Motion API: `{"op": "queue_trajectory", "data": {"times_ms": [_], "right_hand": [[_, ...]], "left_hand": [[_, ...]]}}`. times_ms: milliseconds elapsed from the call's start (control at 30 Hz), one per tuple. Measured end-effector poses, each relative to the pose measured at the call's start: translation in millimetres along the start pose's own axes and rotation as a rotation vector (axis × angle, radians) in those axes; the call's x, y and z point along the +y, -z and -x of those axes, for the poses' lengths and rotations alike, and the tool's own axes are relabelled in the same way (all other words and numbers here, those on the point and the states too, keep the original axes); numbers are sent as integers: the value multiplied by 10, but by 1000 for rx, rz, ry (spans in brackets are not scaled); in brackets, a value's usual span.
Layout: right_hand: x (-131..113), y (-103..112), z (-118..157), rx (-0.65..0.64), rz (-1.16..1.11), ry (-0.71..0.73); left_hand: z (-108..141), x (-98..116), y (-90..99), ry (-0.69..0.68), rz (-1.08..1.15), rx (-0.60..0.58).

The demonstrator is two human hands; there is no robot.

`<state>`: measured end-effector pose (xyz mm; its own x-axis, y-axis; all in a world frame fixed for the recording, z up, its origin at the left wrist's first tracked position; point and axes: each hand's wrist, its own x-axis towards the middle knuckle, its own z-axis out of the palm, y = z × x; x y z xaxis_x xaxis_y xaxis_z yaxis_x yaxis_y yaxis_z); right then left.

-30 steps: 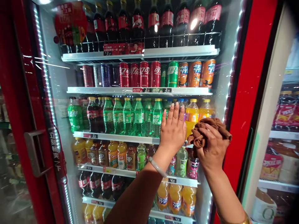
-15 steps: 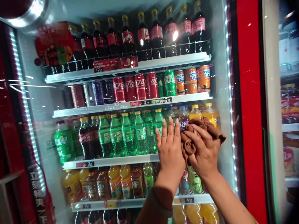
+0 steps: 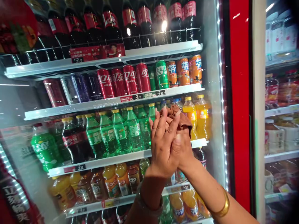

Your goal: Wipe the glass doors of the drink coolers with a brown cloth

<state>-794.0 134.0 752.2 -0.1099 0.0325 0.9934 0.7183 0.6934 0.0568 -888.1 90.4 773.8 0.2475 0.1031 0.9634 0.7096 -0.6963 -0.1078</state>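
Head view: cloth (image 3: 185, 122) is held by the right hand (image 3: 184, 151); the left hand (image 3: 162, 147), extended flat, is overlapped nearer, at left.

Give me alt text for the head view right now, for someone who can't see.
A person's left hand and right hand overlap at a bunched brown cloth before a lit drinks cooler. Its shelves hold dark bottles highest in view, then cans, then mostly green bottles.

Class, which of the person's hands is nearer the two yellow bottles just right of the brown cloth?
Right. The right hand, with the brown cloth, is just below and left of the yellow bottles; the left hand lies farther left.
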Motion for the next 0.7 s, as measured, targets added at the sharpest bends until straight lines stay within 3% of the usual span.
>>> {"op": "queue_trajectory", "data": {"times_ms": [133,233,333,400,533,700], "right_hand": [[107,286,329,8,-252,19],[268,577,551,29,-432,-152],[425,780,658,203,-476,-338],[494,835,625,329,-400,-369],[490,746,300,404,-202,-302],[347,394,-132,211,24,-127]], "left_hand": [[1,-9,-64,-67,-56,-93],[35,3,-199,-100,-155,-82],[64,20,-305,-126,-245,-43],[71,31,-344,-147,-279,-31],[33,8,-306,-159,-300,-7],[-67,-317,90,-67,-426,259]]}}
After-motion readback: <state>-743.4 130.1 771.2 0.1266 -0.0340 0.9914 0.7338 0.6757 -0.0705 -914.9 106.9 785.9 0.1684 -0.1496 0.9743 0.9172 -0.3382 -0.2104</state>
